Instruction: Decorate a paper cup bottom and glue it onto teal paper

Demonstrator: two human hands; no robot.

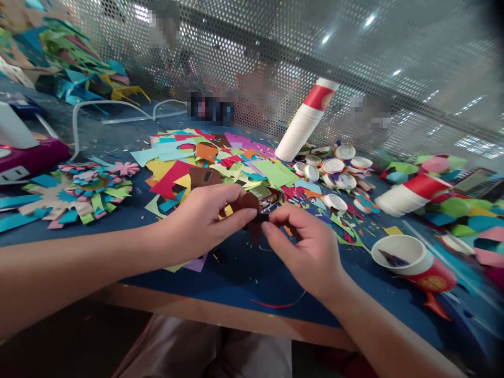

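A rounded piece of brown paper [251, 201] is pinched between the thumb and fingers of my left hand [210, 212]. My right hand [305, 241] pinches a small black strip [262, 217] at the brown paper's lower right edge. The two hands nearly meet over the front of the blue table [236, 286]. Behind them spreads a heap of coloured paper scraps [275, 173], with another brown scrap [205, 177] just beyond my left hand. A small black piece [219, 256] lies below my left wrist.
A tall stack of paper cups [301, 128] leans by the perforated metal screen [252, 58]. Short cut cup pieces [333, 166] lie to its right. At right are a tipped cup [405, 252] and a second cup stack [409, 195]. A paper flower [82, 191] and purple device [35, 160] sit left.
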